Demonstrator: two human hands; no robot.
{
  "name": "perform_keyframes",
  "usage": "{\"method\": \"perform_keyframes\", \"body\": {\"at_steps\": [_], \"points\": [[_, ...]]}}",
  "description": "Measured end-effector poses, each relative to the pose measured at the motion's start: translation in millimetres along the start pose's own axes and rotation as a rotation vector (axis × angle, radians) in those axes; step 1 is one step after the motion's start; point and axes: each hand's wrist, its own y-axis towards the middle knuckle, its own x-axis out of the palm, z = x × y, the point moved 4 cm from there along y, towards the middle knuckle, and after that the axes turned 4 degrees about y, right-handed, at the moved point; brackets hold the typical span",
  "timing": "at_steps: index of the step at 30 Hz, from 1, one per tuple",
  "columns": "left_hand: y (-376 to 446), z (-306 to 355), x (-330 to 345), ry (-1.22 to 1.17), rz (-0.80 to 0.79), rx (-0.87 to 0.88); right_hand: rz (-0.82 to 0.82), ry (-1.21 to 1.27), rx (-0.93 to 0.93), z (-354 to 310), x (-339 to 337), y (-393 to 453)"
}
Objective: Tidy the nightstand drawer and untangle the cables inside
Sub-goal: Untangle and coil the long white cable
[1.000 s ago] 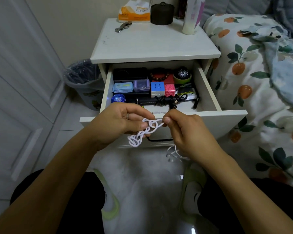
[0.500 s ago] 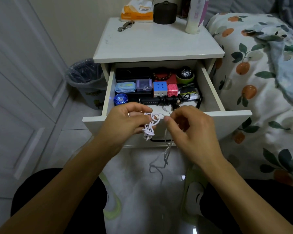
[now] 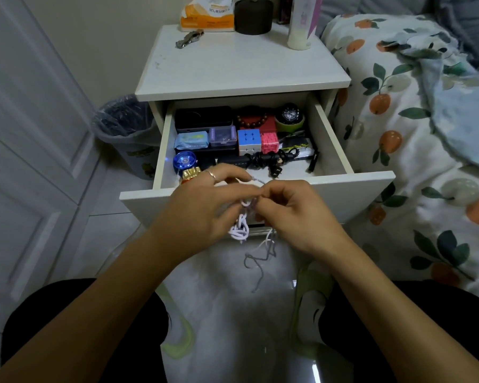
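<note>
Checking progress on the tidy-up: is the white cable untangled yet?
Still knotted. The white cable hangs in a clump between the left hand and right hand, both pinching it.

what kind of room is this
Most likely a bedroom: a white nightstand with its drawer pulled open stands right beside a bed covered in fruit-print bedding, with a tissue pack on top.
</note>
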Motion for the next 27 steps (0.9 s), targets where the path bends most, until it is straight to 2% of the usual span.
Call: {"method": "perform_keyframes", "body": {"at_steps": [3,5,7,9,10,12,13,14,15,17,20,22,27], "points": [[-2,5,-2,0.113,0.039,0.119,-0.045,0.017,0.025,2,-3,1],[-2,3,-5,0.061,0.125,0.111,-0.048,0.045,0.035,4,-5,2],[-1,2,-6,-0.046,0.176,0.000,-0.046,0.025,0.026,6,-7,2],[-1,1,0,-0.203,0.204,-0.205,-0.044,-0.063,-0.009,6,-7,3],[-3,-1,2,-0.302,0.214,-0.310,-0.021,-0.134,-0.037,6,-9,3],[-8,-11,1,-0.358,0.243,-0.411,0.086,-0.254,-0.095,6,-17,4],[-6,-17,-8,-0.368,0.266,-0.446,0.143,-0.237,-0.099,6,-22,4],[-5,-22,-16,-0.477,0.280,-0.515,0.193,-0.173,-0.090,7,-27,5],[-8,-31,-21,-0.538,0.307,-0.507,0.231,-0.103,-0.079,8,-31,5],[-10,-42,-25,-0.640,0.436,-0.607,0.221,0.000,-0.087,4,-29,5],[-11,-34,-7,-0.778,0.312,-0.729,0.091,0.051,-0.118,-7,-11,5],[-11,-26,3,-0.743,0.237,-0.692,0.049,0.054,-0.131,-10,-2,5],[-6,-16,12,-0.665,0.198,-0.608,0.042,0.109,-0.081,-6,0,4]]}}
